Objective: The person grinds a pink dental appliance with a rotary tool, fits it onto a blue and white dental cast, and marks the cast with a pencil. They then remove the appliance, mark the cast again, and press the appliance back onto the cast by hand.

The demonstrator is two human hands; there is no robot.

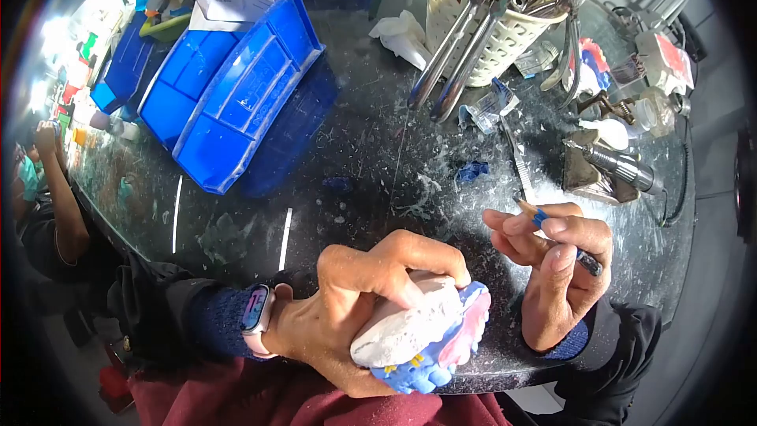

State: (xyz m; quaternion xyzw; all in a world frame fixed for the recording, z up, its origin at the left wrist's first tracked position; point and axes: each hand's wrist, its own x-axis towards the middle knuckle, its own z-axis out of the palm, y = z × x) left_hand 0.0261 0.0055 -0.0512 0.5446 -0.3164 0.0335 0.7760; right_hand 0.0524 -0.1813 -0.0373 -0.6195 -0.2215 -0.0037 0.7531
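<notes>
My left hand (pixel 335 319) grips a dental plaster model (pixel 402 330) near the table's front edge, with the fingers over its white base. Blue and pink material (pixel 465 331) covers the model's right and lower side, with small yellow marks on the blue. To the right, my right hand (pixel 564 268) is closed around a short blue pencil (pixel 539 217). The pencil's sharpened tip points up and left, apart from the model. Its dark rear end shows below the fingers.
Blue plastic bins (pixel 185 87) stand at the back left. A cream perforated basket (pixel 489 59) holds many metal tools. A slim metal tool (pixel 516 162), a blue scrap (pixel 473 171) and a black handpiece (pixel 619 166) lie to the right. Another person's arm (pixel 67 213) shows far left.
</notes>
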